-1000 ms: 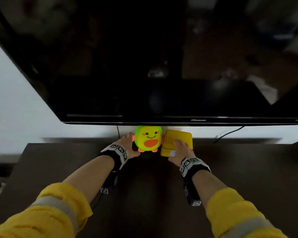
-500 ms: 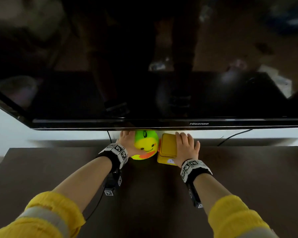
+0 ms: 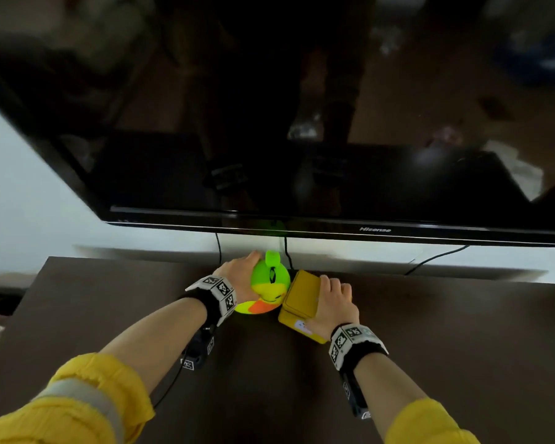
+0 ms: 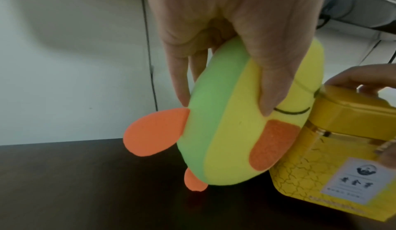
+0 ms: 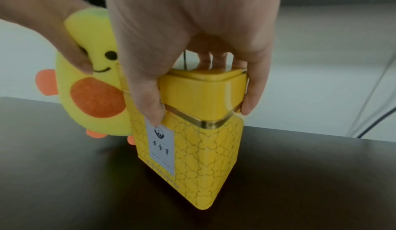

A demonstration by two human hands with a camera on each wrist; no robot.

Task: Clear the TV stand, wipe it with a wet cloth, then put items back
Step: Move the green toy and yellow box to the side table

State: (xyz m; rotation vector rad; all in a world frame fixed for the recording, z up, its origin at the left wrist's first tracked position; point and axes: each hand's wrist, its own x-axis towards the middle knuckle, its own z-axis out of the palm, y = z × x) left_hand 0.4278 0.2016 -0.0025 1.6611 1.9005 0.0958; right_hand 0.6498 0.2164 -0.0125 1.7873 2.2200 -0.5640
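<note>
A round foam toy (image 3: 268, 291), green at the back and yellow with a smiling face and orange patches in front, hangs tilted just above the dark TV stand (image 3: 446, 347). My left hand (image 3: 241, 277) grips it from above, thumb on the face and fingers behind, as the left wrist view shows on the toy (image 4: 240, 115). Right beside it is a yellow tin (image 3: 300, 304) with a white label. My right hand (image 3: 335, 302) holds the tin (image 5: 193, 140) by its lid, tipped off the stand onto one lower corner. The toy (image 5: 94, 94) touches the tin's side.
A large black TV (image 3: 302, 123) hangs over the back of the stand, its lower edge close above both hands. Black cables (image 3: 436, 259) run down the white wall behind. The stand's dark top stretches bare to the left and right of the hands.
Both hands went from resting beside the items to gripping them. The toy and the tin have come up, tilted and moved toward me; the head view has shifted right.
</note>
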